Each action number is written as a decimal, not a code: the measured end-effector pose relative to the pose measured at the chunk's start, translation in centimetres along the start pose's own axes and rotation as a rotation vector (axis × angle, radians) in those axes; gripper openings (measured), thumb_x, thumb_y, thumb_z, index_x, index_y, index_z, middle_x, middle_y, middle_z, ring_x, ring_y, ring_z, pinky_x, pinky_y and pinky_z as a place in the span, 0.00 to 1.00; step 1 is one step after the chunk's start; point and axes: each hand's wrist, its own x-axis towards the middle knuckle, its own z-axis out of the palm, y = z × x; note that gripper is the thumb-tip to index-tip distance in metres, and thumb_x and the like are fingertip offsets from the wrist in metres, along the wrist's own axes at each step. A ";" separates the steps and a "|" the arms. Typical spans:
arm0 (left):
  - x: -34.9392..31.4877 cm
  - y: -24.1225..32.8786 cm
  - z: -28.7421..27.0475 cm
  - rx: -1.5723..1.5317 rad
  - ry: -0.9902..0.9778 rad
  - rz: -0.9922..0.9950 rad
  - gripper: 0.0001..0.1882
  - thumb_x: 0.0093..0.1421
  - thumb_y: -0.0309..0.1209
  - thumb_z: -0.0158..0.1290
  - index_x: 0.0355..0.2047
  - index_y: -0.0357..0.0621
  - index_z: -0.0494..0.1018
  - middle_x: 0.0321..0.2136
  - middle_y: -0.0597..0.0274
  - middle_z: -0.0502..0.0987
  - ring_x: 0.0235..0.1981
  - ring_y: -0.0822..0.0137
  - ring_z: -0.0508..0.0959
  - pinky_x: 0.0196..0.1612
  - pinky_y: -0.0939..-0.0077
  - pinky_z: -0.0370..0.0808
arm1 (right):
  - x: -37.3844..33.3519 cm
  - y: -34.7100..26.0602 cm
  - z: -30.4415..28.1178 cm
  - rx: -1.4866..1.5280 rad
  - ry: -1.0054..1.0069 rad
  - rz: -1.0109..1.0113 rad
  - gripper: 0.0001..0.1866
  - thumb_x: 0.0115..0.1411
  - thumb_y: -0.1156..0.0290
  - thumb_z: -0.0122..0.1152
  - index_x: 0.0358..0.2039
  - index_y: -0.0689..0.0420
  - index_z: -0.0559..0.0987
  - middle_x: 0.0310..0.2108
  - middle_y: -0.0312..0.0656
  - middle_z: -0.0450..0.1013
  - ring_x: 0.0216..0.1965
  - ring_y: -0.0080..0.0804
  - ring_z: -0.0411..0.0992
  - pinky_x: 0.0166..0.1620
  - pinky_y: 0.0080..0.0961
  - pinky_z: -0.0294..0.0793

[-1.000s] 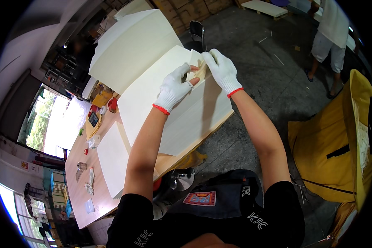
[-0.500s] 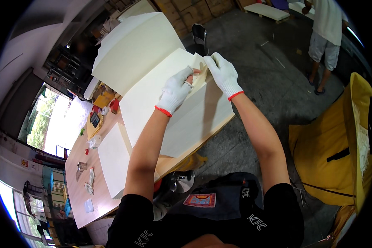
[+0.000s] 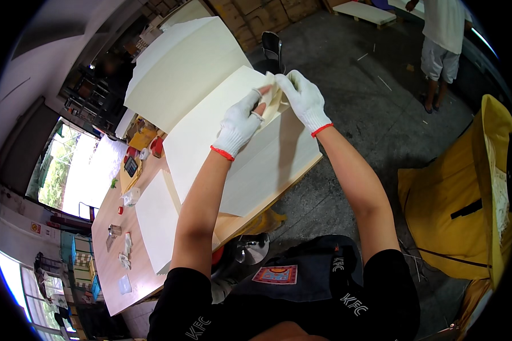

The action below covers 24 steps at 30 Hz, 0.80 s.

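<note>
A tall stack of large cream paper sheets (image 3: pixel 261 176) stands on the table, with its upper sheets (image 3: pixel 182 74) folded back at the far left. My right hand (image 3: pixel 302 98), in a white knit glove with a red cuff, pinches the raised corner of several paper sheets (image 3: pixel 275 99). My left hand (image 3: pixel 239 122) wears a matching glove with bare thumb and index tips. Its thumb and index are apart beside that corner, the index tip close to the bent sheets. The left hand's other fingers are partly hidden.
A lower paper stack (image 3: pixel 153 221) lies on the wooden table (image 3: pixel 105 250), near a calculator (image 3: pixel 131 166), tape rolls (image 3: pixel 156 146) and a metal cup (image 3: pixel 114 230). A large yellow bag (image 3: pixel 444 216) stands at right. Farther off are a chair (image 3: pixel 272 48) and another person (image 3: pixel 442 51).
My left thumb and index have spread apart, and the left hand has shifted slightly left. The pinched corner looks more bent. The person in the background has moved a little.
</note>
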 end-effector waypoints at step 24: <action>0.0 0.7 -0.8 0.012 -0.148 -0.182 0.19 0.71 0.34 0.43 0.58 0.51 0.75 0.46 0.54 0.79 0.44 0.62 0.77 0.49 0.69 0.75 | 1.6 0.9 -4.6 -0.715 -0.125 -0.685 0.18 0.64 0.49 0.56 0.31 0.51 0.78 0.27 0.45 0.75 0.31 0.47 0.76 0.39 0.43 0.76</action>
